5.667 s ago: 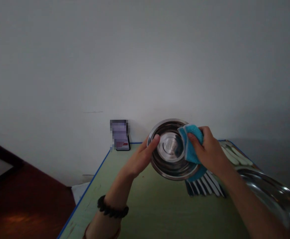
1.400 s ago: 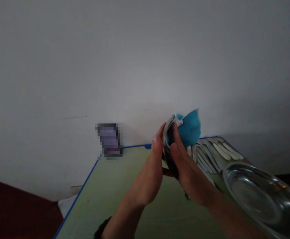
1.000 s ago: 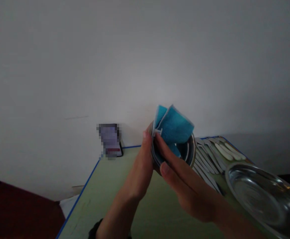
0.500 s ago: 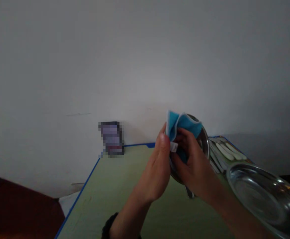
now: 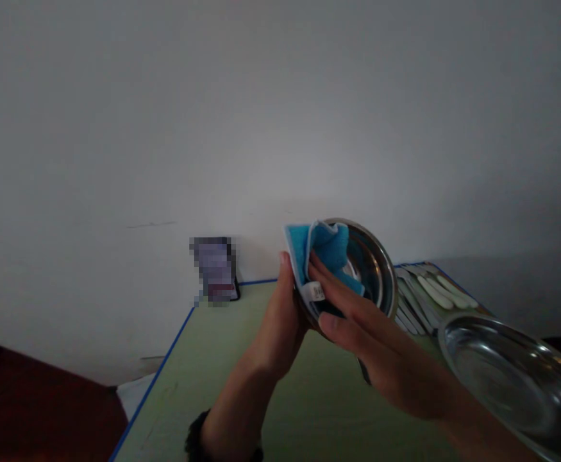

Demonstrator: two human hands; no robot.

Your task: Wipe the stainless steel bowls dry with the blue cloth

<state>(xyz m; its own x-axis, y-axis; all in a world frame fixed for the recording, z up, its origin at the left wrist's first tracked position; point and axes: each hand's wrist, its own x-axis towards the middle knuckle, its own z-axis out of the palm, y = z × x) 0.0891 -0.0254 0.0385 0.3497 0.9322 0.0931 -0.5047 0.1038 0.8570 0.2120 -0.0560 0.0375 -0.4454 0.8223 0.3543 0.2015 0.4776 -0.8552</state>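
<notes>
A shiny metal bowl (image 5: 383, 269) is tilted above the table with its inside facing me. My left hand (image 5: 280, 327) grips it from the left side, thumb near the rim and the other fingers hidden behind. A blue cloth (image 5: 333, 244) with white edging and a small white tag lies folded against the bowl's inner wall and over its left rim. My right hand (image 5: 367, 333) presses the cloth into the bowl, its fingers held over the fabric and partly covered by it.
Several pieces of cutlery, some white-handled knives (image 5: 436, 292) among them, lie at the table's back right. A large metal basin (image 5: 501, 385) stands at the right. A blurred-out phone (image 5: 215, 269) leans on the wall at the back left of the green table (image 5: 203, 366).
Both hands have shifted left with the bowl and cloth. The bowl now shows more of its inside, and my right fingers have straightened over the cloth.
</notes>
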